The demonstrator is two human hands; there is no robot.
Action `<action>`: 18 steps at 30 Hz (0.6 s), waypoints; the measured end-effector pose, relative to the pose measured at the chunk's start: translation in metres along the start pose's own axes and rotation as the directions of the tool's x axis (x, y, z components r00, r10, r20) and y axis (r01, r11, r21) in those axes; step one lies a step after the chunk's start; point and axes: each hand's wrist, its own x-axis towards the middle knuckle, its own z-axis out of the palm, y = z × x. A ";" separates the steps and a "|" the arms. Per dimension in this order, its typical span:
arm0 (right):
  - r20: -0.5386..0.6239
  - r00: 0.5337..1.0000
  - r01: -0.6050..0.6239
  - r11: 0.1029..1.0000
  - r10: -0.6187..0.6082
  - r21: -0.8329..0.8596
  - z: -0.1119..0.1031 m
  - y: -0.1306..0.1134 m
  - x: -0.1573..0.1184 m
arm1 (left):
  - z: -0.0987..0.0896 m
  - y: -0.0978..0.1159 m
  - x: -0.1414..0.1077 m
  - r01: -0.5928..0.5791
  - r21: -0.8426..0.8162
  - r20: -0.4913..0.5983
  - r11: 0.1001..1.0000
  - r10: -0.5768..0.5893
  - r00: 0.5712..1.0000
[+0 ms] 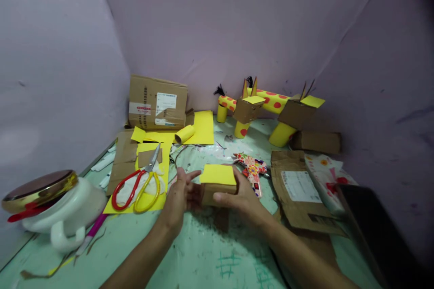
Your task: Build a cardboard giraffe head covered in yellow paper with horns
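My right hand (244, 196) grips a small cardboard box (213, 193) from its right side, thumb across the front. A square of yellow paper (219, 174) covers the box's top. To the left, my left hand (178, 201) is open with fingers spread toward the box; I cannot tell whether its fingertips touch it. Just behind my right hand lies a flower-patterned glue gun (251, 169). Scissors (144, 180) with one red and one yellow handle rest on yellow paper sheets (166, 156) at the left.
Cardboard animal figures with spotted yellow tubes (274, 101) stand at the back. Behind the sheets leans a cardboard box (158, 101), near a yellow tube (185, 134). A white lidded pot (71, 205) is at left; flattened cardboard (298, 189) and a dark phone-like slab (376, 235) are at right.
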 end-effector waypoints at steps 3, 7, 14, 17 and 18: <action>-0.048 0.999 0.015 0.974 -0.004 0.226 -0.006 -0.007 0.003 | -0.030 0.021 0.004 -0.172 0.395 -0.186 0.902 0.262 0.947; -0.082 0.997 0.037 0.953 -0.013 0.302 -0.009 -0.018 0.007 | -0.080 0.039 0.012 0.096 0.952 -0.203 0.290 0.363 0.909; -0.088 0.996 0.002 0.932 0.032 0.363 -0.010 -0.026 0.010 | -0.090 0.024 0.017 0.201 0.978 -0.210 0.064 0.330 0.920; -0.078 0.996 -0.011 0.931 0.042 0.366 -0.010 -0.025 0.009 | -0.084 0.025 0.015 0.255 0.966 -0.255 0.045 0.333 0.908; -0.079 0.996 -0.003 0.932 0.034 0.361 -0.011 -0.025 0.009 | -0.083 0.027 0.014 0.268 0.962 -0.268 0.047 0.328 0.906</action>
